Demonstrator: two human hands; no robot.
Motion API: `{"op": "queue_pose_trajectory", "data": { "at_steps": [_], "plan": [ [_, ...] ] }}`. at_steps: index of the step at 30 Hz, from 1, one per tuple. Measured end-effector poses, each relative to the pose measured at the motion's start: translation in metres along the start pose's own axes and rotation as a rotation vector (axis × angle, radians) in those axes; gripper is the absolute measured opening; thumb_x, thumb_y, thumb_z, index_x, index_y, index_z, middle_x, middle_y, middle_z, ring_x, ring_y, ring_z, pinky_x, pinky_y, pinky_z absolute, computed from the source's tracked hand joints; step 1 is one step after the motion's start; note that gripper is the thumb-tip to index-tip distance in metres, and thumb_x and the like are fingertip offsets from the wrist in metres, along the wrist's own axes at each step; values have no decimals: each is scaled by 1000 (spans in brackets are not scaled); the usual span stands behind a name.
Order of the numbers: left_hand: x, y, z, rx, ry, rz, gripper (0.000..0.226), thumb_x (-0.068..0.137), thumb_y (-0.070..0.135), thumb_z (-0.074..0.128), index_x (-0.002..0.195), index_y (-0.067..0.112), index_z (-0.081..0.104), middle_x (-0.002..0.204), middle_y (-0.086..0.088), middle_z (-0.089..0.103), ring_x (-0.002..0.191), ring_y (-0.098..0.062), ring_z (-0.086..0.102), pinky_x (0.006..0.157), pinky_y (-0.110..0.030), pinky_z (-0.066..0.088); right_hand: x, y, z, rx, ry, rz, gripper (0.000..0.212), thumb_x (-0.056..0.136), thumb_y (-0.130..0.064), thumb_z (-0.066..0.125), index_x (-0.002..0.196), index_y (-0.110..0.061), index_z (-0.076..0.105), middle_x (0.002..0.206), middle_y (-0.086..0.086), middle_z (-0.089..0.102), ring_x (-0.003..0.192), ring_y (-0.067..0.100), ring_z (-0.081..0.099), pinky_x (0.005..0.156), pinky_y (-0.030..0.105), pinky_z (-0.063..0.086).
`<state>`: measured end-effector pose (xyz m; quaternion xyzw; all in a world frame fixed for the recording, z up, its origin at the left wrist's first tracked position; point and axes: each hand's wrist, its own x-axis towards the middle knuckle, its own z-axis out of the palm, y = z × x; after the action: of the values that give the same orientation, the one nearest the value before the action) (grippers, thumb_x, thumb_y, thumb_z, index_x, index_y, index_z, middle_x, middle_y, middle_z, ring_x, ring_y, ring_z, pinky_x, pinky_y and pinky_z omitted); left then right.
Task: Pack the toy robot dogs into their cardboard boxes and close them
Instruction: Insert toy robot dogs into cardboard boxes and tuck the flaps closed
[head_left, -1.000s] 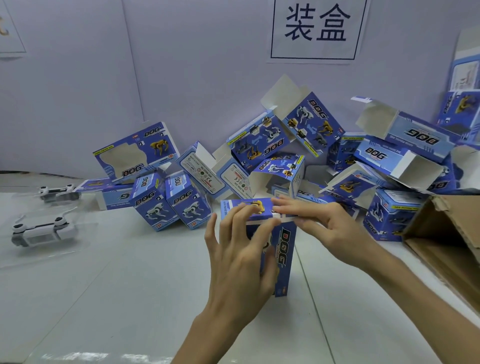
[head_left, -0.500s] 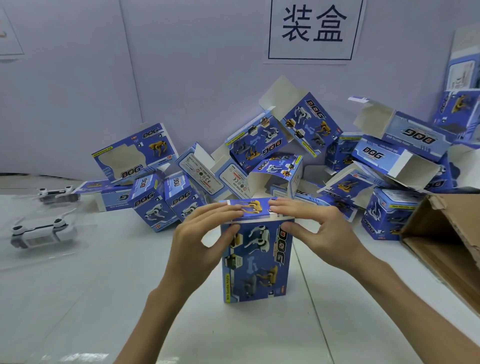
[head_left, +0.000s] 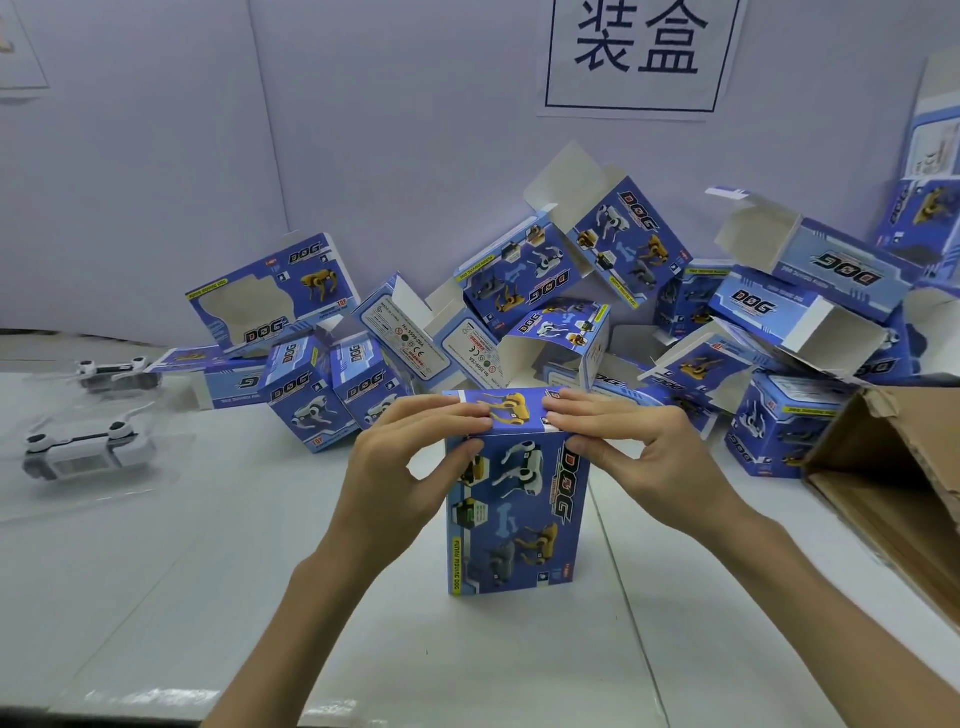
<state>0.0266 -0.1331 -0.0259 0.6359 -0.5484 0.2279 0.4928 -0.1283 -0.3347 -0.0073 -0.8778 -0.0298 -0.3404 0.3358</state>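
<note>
Two hands: left hand (head_left: 397, 475) + right hand (head_left: 652, 460) — fingers (head_left: 447, 410) pinching box (head_left: 519, 525) top
Box: upright on counter (head_left: 208, 545) — top closed

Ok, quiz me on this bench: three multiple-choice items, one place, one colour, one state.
1. Where do the two toy robot dogs lie? A. far left on the table B. near right corner C. centre front
2. What colour is the dog printed on the top flap of the upright box? A. red B. yellow C. green
3. How is that flap? A. standing open B. torn off C. folded down flat
1 A: both lie at the left edge. 2 B: a yellow dog shows between the left hand and right hand. 3 C: fingers of both hands press it flat.
</note>
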Motion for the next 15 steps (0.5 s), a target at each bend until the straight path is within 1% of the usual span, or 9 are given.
{"op": "queue_pose_trajectory", "data": {
  "at_steps": [3,5,8,13,15],
  "plan": [
    [-1,0,3,-16,38,16,22,88,20,68,109,15,74,113,13,68,115,-11,59,93,-26,53,-3,2,4,21,20,-8,32,90,-3,67,119,-15,71,125,-8,68,128,2,55,106,19,43],
    [-3,1,6,-37,70,11,21,89,20,67,108,15,74,112,13,69,115,-9,59,94,-23,50,-5,3,6,36,38,-4,30,90,-2,67,117,-16,73,125,-10,68,128,3,55,105,18,43],
    [-6,-1,9,-74,95,-10,21,88,18,66,107,16,74,112,11,71,115,-12,60,94,-23,50,-8,3,9,52,70,8,29,91,-3,66,116,-16,73,124,-11,69,128,4,55,101,17,46],
    [-11,1,20,-123,148,-42,18,90,21,63,106,20,70,113,13,68,117,-13,57,95,-24,50,-9,-3,15,107,98,40,27,91,-13,62,112,-29,68,124,-13,67,129,2,52,87,16,53],
    [-13,4,25,-134,185,-60,17,90,17,63,105,19,69,111,12,68,117,-15,58,96,-24,48,-10,-6,16,118,102,61,26,90,-17,62,111,-30,68,124,-15,67,129,1,51,87,21,55]
  ]
}}
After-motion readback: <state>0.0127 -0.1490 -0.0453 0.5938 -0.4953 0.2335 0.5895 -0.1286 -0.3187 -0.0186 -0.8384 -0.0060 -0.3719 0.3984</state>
